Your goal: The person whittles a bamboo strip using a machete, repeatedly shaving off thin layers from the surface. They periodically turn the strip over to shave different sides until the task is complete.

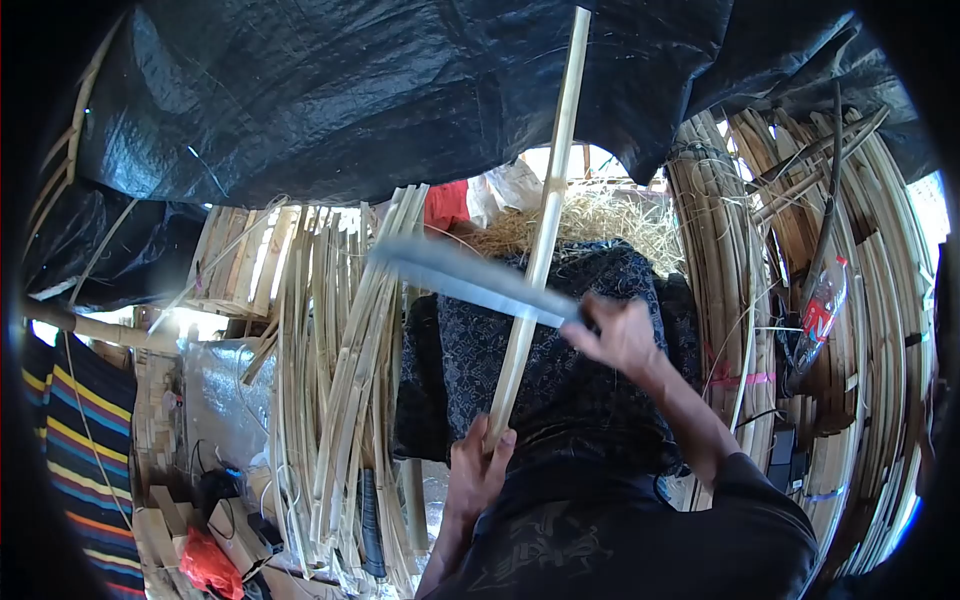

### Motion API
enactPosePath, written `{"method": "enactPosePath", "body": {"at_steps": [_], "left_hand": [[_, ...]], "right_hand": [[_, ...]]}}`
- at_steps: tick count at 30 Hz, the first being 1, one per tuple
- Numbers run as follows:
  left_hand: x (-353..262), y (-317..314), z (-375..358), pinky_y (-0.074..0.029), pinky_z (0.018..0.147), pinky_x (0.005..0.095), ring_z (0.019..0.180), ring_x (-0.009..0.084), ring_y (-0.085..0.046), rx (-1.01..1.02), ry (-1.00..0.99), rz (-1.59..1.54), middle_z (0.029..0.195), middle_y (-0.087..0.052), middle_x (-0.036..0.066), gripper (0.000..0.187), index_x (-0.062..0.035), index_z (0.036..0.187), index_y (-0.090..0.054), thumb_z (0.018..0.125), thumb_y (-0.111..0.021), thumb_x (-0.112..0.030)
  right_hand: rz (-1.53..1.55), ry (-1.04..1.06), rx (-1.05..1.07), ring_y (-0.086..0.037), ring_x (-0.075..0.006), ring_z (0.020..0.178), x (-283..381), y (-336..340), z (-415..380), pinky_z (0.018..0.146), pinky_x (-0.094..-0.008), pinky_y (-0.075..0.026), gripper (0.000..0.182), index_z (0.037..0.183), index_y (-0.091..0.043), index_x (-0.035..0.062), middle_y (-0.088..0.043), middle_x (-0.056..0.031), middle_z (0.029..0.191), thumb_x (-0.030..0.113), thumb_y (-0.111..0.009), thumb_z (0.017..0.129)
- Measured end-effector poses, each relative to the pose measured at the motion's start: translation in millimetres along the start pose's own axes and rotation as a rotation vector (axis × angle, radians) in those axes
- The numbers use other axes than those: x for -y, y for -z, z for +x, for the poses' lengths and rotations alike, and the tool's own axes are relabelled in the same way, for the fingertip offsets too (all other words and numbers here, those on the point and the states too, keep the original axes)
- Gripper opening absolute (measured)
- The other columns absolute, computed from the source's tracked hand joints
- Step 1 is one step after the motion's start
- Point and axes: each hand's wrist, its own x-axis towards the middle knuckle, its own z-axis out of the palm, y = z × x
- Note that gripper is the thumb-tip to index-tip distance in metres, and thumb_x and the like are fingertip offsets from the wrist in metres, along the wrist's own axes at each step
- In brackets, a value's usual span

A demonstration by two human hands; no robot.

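My left hand (478, 468) is wrapped round the lower end of a long split bamboo strip (548, 222), which slants up and away to the black sheet overhead. In my right hand (624, 338) is the dark handle of a machete (465, 282). Its wide blade points left and crosses the strip about midway in this view, blurred toward the tip. Beneath both lies my lap, covered by dark patterned cloth (500, 360).
Bundles of bamboo strips (345, 380) lean on the left, with more bundles (715, 250) tied at the right. A plastic bottle (825, 300) hangs among the right-hand ones. Fine shavings (600, 225) heap up ahead. Low overhead hangs a black tarp (330, 90).
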Motion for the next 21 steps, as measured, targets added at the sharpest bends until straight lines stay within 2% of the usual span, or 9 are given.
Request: {"method": "enactPosePath", "body": {"at_steps": [3,4,7,12,14,16,17,19,21], "left_hand": [[13,-7,18,-0.043,0.052,0.0341,0.057,0.0157,-0.058,0.040,-0.046,-0.030,0.064,-0.055,0.017,0.034,0.0036,0.102,-0.056,0.102,-0.058,-0.030],[8,-15,23,-0.042,0.054,0.0304,0.059,0.0092,-0.051,-0.024,-0.101,-0.070,0.066,-0.055,0.006,0.037,0.0035,0.108,-0.058,0.103,-0.052,-0.033],[14,-16,22,-0.045,0.056,0.0316,0.059,0.0127,-0.056,-0.054,-0.123,0.036,0.067,-0.057,0.009,0.033,0.0036,0.113,-0.057,0.103,-0.052,-0.028],[9,-17,16,-0.046,0.055,0.0303,0.060,0.0146,-0.060,-0.075,-0.071,0.042,0.068,-0.059,0.010,0.020,0.0037,0.104,-0.056,0.104,-0.052,-0.016],[0,-15,12,-0.049,0.057,0.0385,0.060,0.0320,-0.066,-0.064,-0.035,0.005,0.074,-0.065,0.019,0.021,0.0035,0.114,-0.057,0.103,-0.054,-0.015],[0,-12,7,-0.048,0.056,0.0376,0.060,0.0298,-0.065,-0.057,0.033,0.001,0.073,-0.064,0.019,0.019,0.0030,0.109,-0.057,0.103,-0.054,-0.015],[0,-10,5,-0.047,0.056,0.0367,0.060,0.0275,-0.065,-0.043,0.082,-0.004,0.072,-0.064,0.018,0.018,0.0026,0.104,-0.058,0.103,-0.054,-0.015],[14,-2,-12,-0.046,0.056,0.0345,0.062,0.0213,-0.063,-0.062,0.129,-0.035,0.072,-0.062,0.016,0.016,0.0021,0.099,-0.057,0.103,-0.053,-0.013],[32,7,-34,-0.045,0.058,0.0327,0.064,0.0158,-0.059,-0.101,0.158,-0.076,0.071,-0.060,0.013,0.014,0.0015,0.100,-0.057,0.103,-0.052,-0.011]], "right_hand": [[0.033,0.250,0.131,-0.065,-0.0209,0.049,32,-1,-16,0.045,-0.0337,-0.050,0.060,0.079,-0.061,0.0108,-0.062,-0.0038,0.062,0.070,-0.060,0.088],[0.038,0.246,0.129,-0.065,-0.0209,0.049,33,0,-16,0.045,-0.0337,-0.050,0.060,0.079,-0.061,0.0108,-0.062,-0.0038,0.062,0.070,-0.060,0.088],[0.019,0.312,0.112,-0.066,-0.0201,0.052,25,-2,-13,0.047,-0.0328,-0.051,0.060,0.077,-0.060,0.0112,-0.059,-0.0021,0.060,0.071,-0.063,0.083],[-0.026,0.384,0.041,-0.065,-0.0202,0.051,27,1,-2,0.048,-0.0318,-0.051,0.062,0.078,-0.060,0.0111,-0.057,-0.0015,0.059,0.073,-0.064,0.081],[-0.023,0.381,0.072,-0.065,-0.0202,0.051,29,0,-1,0.048,-0.0316,-0.051,0.063,0.077,-0.060,0.0112,-0.058,-0.0015,0.059,0.073,-0.064,0.081],[-0.033,0.382,0.074,-0.065,-0.0189,0.050,27,-7,-2,0.046,-0.0319,-0.049,0.063,0.076,-0.059,0.0118,-0.058,-0.0013,0.059,0.074,-0.064,0.081],[-0.062,0.363,0.118,-0.064,-0.0187,0.048,23,-4,0,0.043,-0.0326,-0.048,0.061,0.076,-0.061,0.0122,-0.060,-0.0020,0.060,0.072,-0.060,0.086],[-0.143,0.162,-0.003,-0.062,-0.0186,0.045,-3,-4,12,0.041,-0.0333,-0.046,0.061,0.077,-0.064,0.0115,-0.058,-0.0033,0.056,0.070,-0.055,0.092],[-0.259,-0.237,0.022,-0.061,-0.0197,0.043,-47,-5,17,0.041,-0.0348,-0.046,0.059,0.083,-0.069,0.0104,-0.058,-0.0057,0.051,0.065,-0.051,0.097]]}}
